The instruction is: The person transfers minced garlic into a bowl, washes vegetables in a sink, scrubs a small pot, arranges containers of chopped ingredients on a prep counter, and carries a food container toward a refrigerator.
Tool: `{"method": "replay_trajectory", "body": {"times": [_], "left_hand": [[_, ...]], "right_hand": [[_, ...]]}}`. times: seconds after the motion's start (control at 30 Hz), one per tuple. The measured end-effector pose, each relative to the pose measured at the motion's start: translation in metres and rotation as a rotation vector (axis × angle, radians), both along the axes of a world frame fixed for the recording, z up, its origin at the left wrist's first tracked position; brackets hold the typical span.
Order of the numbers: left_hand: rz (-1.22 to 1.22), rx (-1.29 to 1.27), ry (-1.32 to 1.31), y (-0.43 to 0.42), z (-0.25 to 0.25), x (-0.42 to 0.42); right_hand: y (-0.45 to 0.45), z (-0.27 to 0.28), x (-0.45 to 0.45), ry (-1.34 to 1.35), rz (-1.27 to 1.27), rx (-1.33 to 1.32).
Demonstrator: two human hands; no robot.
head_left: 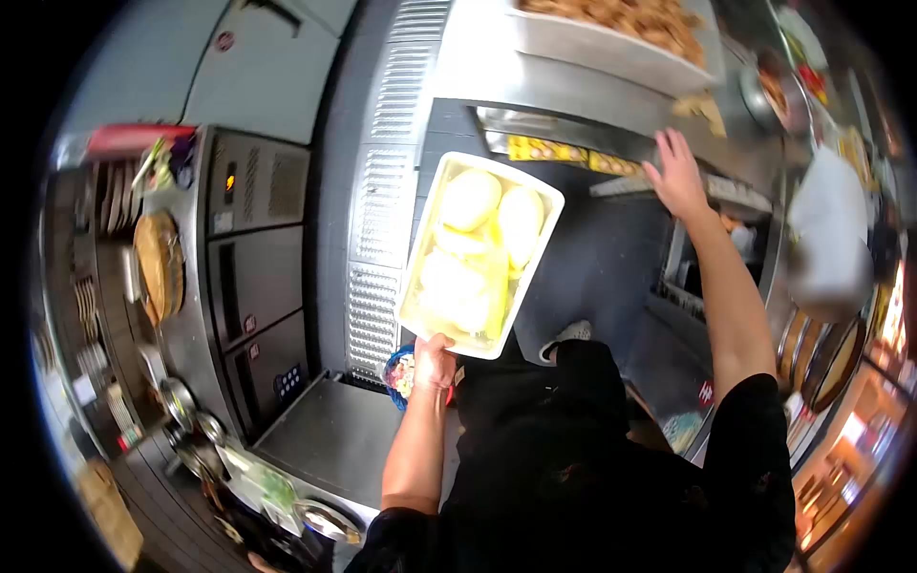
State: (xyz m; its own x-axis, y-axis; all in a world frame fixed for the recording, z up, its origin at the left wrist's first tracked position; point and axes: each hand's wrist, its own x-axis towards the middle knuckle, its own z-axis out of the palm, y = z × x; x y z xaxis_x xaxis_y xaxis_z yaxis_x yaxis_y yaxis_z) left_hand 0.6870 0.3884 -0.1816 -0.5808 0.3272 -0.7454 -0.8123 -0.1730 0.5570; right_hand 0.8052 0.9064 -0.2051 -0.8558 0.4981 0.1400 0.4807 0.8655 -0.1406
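A pale rectangular tub (pixel 548 191) with several yellowish-white rounded items (pixel 471 201) in it is held at its near end by my left hand (pixel 435 363), fingers closed on the rim. The tub hangs over the dark floor and is tilted in view. My right hand (pixel 680 174) is stretched out with fingers apart and holds nothing; it is near the edge of the steel counter (pixel 573 86), above an open drawer or shelf (pixel 735 194). Yellow packs (pixel 546 150) lie under the counter edge.
A white tray (pixel 611 43) of brown food stands on the counter at the top. Metal floor grating (pixel 382 205) runs on the left, beside steel cabinets (pixel 258 267). A blue-rimmed container (pixel 398 374) stands by my left hand. Pans (pixel 177 401) sit lower left.
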Motion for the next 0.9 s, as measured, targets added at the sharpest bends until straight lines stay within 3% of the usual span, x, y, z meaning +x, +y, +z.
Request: {"method": "replay_trajectory", "body": {"times": [0.23,0.3,0.43,0.47,0.5,0.57,0.73,0.8,0.9], "left_hand": [[0.134,0.033,0.060,-0.058,0.040,-0.095],[0.144,0.068,0.075,-0.085,0.046,-0.126],[0.214,0.044,0.067,-0.105,0.066,-0.153],[0.230,0.023,0.094,-0.104,0.078,-0.160],[0.238,0.025,0.097,-0.107,0.082,-0.163],[0.255,0.033,0.110,-0.115,0.089,-0.171],[0.366,0.066,0.104,-0.121,0.119,-0.182],[0.413,0.086,0.063,-0.126,0.117,-0.185],[0.509,0.059,0.050,-0.139,0.105,-0.187]], "right_hand": [[-0.038,0.015,-0.023,-0.027,-0.124,0.063],[-0.052,-0.005,-0.008,-0.230,-0.171,-0.080],[-0.042,-0.011,-0.008,-0.382,-0.036,0.015],[-0.030,-0.014,-0.010,-0.465,-0.031,-0.079],[-0.022,-0.009,-0.015,-0.719,-0.019,-0.130],[-0.006,-0.014,-0.013,-0.848,0.016,-0.177],[-0.022,-0.037,0.008,-1.125,-0.114,-0.256],[-0.016,-0.073,0.046,-1.235,-0.067,-0.421],[-0.052,-0.065,0.058,-1.234,-0.033,-0.604]]}}
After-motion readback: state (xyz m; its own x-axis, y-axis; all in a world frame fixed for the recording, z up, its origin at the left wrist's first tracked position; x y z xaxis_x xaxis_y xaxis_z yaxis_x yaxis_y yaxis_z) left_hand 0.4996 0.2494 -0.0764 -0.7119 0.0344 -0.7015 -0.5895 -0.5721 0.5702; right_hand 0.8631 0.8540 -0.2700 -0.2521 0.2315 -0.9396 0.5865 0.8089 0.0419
